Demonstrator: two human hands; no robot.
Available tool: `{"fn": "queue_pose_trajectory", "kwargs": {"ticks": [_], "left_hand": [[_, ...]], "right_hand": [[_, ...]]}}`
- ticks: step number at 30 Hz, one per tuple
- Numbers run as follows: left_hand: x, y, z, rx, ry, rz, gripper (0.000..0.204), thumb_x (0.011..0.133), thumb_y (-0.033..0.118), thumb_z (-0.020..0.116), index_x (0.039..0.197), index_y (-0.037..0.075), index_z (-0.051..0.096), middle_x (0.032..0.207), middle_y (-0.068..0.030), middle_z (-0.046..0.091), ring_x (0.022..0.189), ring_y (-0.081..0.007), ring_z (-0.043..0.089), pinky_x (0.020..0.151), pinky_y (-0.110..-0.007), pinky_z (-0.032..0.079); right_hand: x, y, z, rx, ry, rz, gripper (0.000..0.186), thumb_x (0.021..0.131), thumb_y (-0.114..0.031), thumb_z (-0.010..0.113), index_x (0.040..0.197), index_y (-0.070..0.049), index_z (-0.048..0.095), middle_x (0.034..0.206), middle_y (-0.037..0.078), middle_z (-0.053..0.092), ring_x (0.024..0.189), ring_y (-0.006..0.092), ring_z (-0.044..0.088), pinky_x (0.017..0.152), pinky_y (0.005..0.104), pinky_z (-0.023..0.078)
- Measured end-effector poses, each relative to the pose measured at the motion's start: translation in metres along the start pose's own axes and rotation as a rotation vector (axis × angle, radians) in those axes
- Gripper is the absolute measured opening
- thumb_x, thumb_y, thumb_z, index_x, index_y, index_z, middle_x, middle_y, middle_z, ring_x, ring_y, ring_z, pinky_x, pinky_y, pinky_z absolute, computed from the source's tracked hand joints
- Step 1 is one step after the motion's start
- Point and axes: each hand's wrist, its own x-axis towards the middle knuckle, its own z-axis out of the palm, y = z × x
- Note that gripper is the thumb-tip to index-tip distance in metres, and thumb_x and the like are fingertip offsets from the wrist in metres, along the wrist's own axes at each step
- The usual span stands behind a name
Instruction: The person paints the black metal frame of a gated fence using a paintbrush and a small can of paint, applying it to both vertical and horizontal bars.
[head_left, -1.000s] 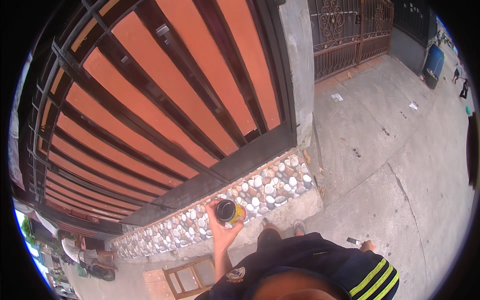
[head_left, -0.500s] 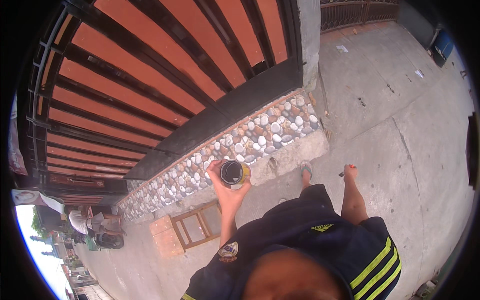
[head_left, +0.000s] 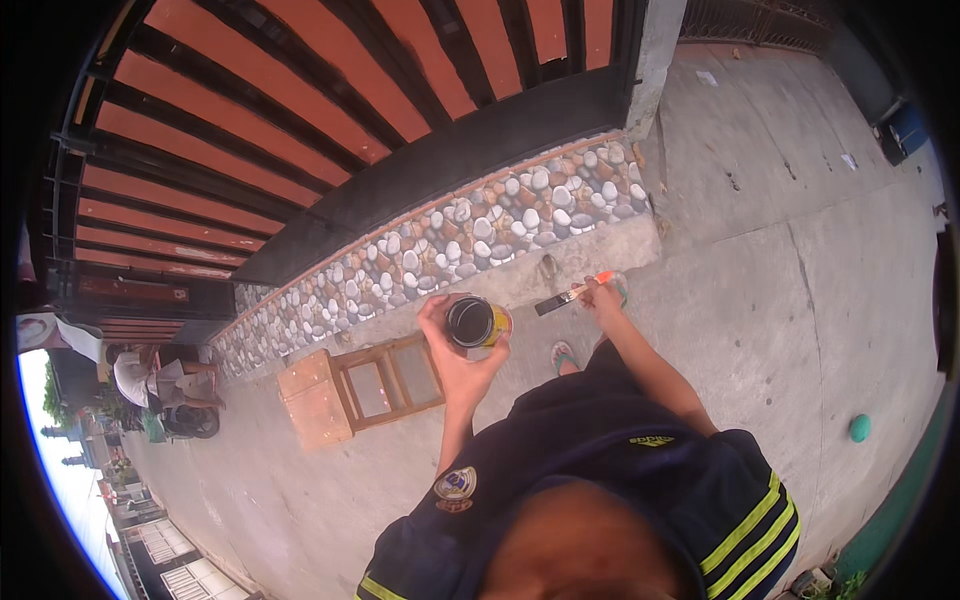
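Observation:
My left hand [head_left: 462, 368] is wrapped round a small paint can [head_left: 497, 324] with a yellow and red label. The can has no lid on, and its inside looks black. To the right of it, my right hand [head_left: 601, 298] grips a paintbrush [head_left: 575, 293] by its handle, which has an orange end. The brush's dark bristles [head_left: 552, 303] point left toward the can, a short gap away from it. Beyond both hands stands a gate [head_left: 400, 190] of black bars over orange-red panels, above a low pebble-covered base [head_left: 450, 240].
A wooden stool [head_left: 362, 388] is on the concrete pavement [head_left: 740, 330] at my left. A person [head_left: 150, 380] sits by a motorcycle [head_left: 192, 420] farther left. On the right are a green round object [head_left: 859, 428] and a blue container [head_left: 906, 130]. A concrete ledge [head_left: 600, 250] edges the base.
My right hand has swung up and left from low at my side, bringing the paintbrush near the can. My left hand still holds the can. The view has shifted, and the green object now shows.

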Motion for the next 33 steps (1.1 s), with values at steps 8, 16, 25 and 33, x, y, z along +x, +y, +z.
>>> {"fn": "queue_pose_trajectory", "kwargs": {"ticks": [8, 16, 25, 33], "left_hand": [[-0.018, -0.006, -0.027, 0.148, 0.095, 0.038, 0.081, 0.064, 0.002, 0.077, 0.128, 0.003, 0.027, 0.116, -0.0151, 0.046, 0.109, -0.0227, 0.053, 0.095, -0.035, 0.045], [-0.008, -0.025, -0.035, 0.041, 0.140, 0.060, 0.080, 0.062, 0.004, 0.080, 0.125, 0.002, 0.030, 0.117, -0.0146, 0.041, 0.110, -0.0213, 0.051, 0.093, -0.034, 0.046], [0.031, -0.044, -0.023, 0.014, 0.095, 0.075, 0.082, 0.060, 0.006, 0.081, 0.123, 0.001, 0.028, 0.115, -0.0145, 0.040, 0.107, -0.0212, 0.051, 0.092, -0.033, 0.046], [0.066, -0.021, 0.022, 0.015, -0.011, 0.066, 0.080, 0.062, 0.009, 0.083, 0.121, 0.001, 0.030, 0.116, -0.0134, 0.041, 0.107, -0.0206, 0.054, 0.092, -0.032, 0.048]], "right_hand": [[0.019, 0.040, -0.086, 0.295, 0.213, 0.201, 0.025, 0.092, -0.023, 0.037, 0.101, -0.007, 0.054, 0.085, 0.014, 0.066, 0.066, 0.0191, 0.057, 0.056, 0.0325, 0.049], [0.052, 0.001, -0.107, 0.448, 0.057, -0.037, 0.039, 0.097, -0.024, 0.029, 0.104, 0.007, 0.053, 0.083, 0.020, 0.063, 0.070, 0.0266, 0.062, 0.069, 0.0357, 0.058], [0.070, -0.063, -0.084, 0.356, 0.295, -0.300, 0.036, 0.090, -0.002, 0.046, 0.124, -0.003, 0.031, 0.100, 0.020, 0.059, 0.078, 0.0260, 0.063, 0.073, 0.0399, 0.060], [0.071, -0.099, -0.091, 0.387, 0.451, -0.346, 0.046, 0.085, 0.011, 0.049, 0.123, -0.002, 0.026, 0.099, 0.020, 0.057, 0.072, 0.0264, 0.064, 0.069, 0.0392, 0.062]]}}
